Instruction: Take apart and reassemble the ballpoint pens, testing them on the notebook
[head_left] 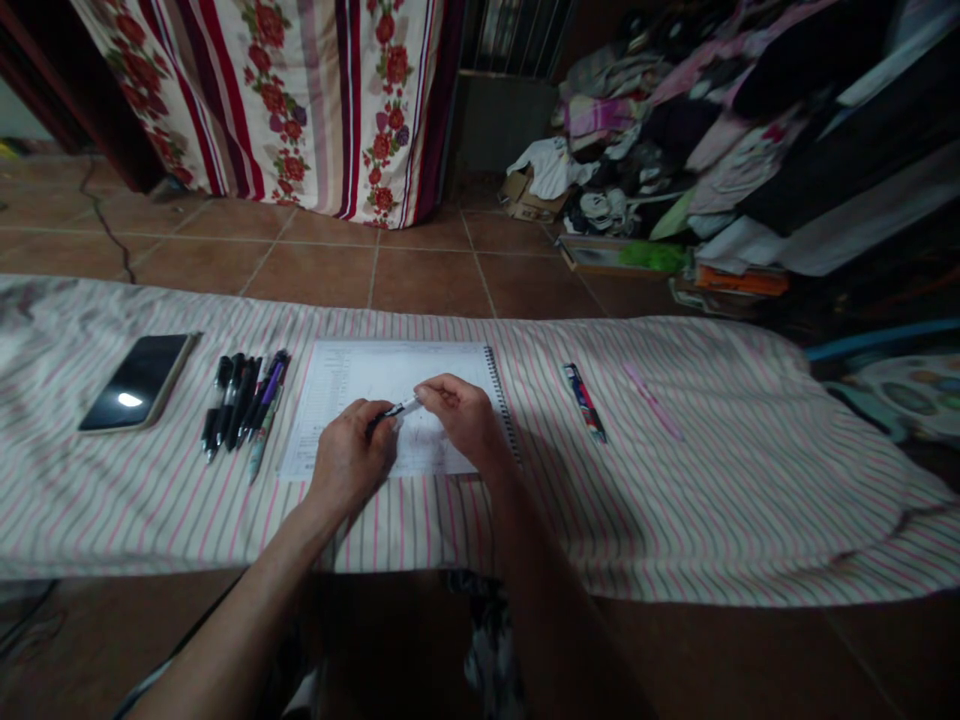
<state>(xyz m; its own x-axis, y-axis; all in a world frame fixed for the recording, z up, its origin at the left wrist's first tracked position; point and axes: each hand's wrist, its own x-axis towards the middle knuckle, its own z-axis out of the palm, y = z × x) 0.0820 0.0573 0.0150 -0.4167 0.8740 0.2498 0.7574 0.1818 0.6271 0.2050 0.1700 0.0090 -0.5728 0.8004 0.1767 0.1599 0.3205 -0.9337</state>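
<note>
Over a spiral notebook [457,360] with a white page, my two hands meet on one pen [407,405]. My left hand [352,445] is closed round its dark end. The thumb and fingers of my right hand [463,415] pinch the pale end. Whether the pen is whole or in parts I cannot tell. To the left of the notebook lies a bunch of several pens [244,400], mostly black, one purple. On the right rest a dark pen with red and blue marks [585,402] and a pink pen [652,402].
A smartphone [139,385] lies at the left on the striped cloth [720,480]. Beyond the cloth's far edge are a tiled floor [315,255] and a floral curtain [315,100]. Heaped clothes [675,130] and a cardboard box [529,195] are at the back right.
</note>
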